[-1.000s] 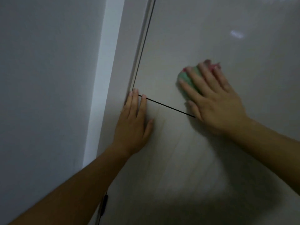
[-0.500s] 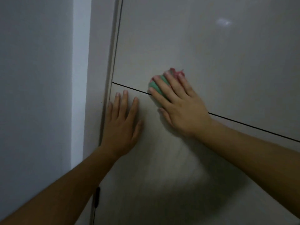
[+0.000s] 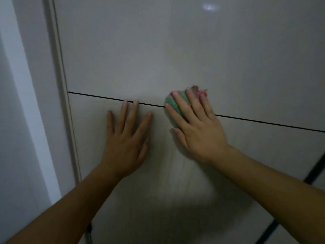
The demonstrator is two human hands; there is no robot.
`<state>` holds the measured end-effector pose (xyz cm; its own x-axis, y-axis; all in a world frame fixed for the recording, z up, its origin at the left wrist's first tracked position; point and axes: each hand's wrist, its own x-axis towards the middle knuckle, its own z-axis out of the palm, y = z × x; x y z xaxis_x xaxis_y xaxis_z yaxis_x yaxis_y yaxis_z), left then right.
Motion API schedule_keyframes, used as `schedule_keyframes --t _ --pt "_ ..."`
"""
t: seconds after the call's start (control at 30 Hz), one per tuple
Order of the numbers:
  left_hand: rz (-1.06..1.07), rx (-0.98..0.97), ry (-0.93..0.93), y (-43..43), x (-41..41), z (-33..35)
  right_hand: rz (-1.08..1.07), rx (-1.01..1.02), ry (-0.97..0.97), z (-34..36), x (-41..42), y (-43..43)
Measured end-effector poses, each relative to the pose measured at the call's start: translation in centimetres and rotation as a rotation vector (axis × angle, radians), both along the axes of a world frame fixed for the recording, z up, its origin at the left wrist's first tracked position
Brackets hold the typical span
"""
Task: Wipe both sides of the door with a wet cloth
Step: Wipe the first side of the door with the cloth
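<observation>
A pale glossy door [image 3: 175, 50] fills the view, crossed by a thin black groove [image 3: 96, 96]. My right hand [image 3: 197, 127] presses a bunched green and pink cloth [image 3: 177, 103] flat against the door, right on the groove. Most of the cloth is hidden under my fingers. My left hand [image 3: 126, 138] lies flat on the door panel below the groove, fingers spread, holding nothing, a short way left of the cloth.
The door's left edge meets a pale frame [image 3: 58, 85] and a grey-white wall [image 3: 21, 120] at the left. A dark diagonal groove [image 3: 314, 171] runs at the lower right. A small dark fitting [image 3: 89, 229] sits on the door edge near the bottom.
The view has swung left to right, so more door panel shows. My right hand with the cloth has slid down onto the groove. My left hand has moved away from the door's left edge.
</observation>
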<state>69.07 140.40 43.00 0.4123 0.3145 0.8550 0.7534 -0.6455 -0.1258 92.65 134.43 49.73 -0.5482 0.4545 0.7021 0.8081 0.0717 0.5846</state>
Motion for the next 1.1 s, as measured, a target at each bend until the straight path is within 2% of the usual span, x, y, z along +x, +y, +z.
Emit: schedule_keyframes --t 0.07,0.13,0.23,0.3,0.33,0.43,0.5,0.67,0.83,0.97,1.03,1.1 --pt "-0.018 0.024 0.015 -0.6 1.7 0.5 0.005 0.012 -0.005 -0.4 2.7 -1.0" --pt "-0.040 0.047 0.046 -1.3 3.3 0.8 -0.058 0.068 0.072 -1.1 6.9 -2.9" --pt "-0.094 0.061 0.122 -2.7 6.1 1.0 -0.162 0.192 0.400 -2.5 12.4 -5.6" --pt "-0.125 0.068 0.172 -3.6 8.1 1.0 -0.185 0.243 0.623 -3.4 12.4 -5.8" --pt "-0.139 0.073 0.196 -4.1 9.1 0.9 -0.181 0.228 0.656 -4.1 11.7 -5.7" --pt "-0.194 0.101 0.245 -5.4 11.7 0.7 -0.152 0.088 0.509 -6.8 10.6 -6.5" --pt "-0.231 0.123 0.276 -6.3 13.6 0.9 -0.123 0.070 0.442 -6.2 12.7 -7.7" --pt "-0.268 0.141 0.294 -8.3 18.7 1.9 -0.174 0.259 0.749 -3.0 17.4 -8.6" --pt "-0.290 0.151 0.330 -10.0 21.7 1.8 -0.285 0.127 0.865 -10.7 19.5 -12.7" --pt "-0.301 0.193 0.353 -10.3 24.5 2.0 -0.242 0.316 1.082 -5.7 23.0 -12.3" --pt "-0.304 0.220 0.362 -10.5 26.3 2.0 -0.206 0.360 1.105 -4.6 23.5 -12.0" --pt "-0.296 0.233 0.372 -10.9 27.8 1.8 -0.226 0.324 1.085 -7.1 23.0 -12.6"
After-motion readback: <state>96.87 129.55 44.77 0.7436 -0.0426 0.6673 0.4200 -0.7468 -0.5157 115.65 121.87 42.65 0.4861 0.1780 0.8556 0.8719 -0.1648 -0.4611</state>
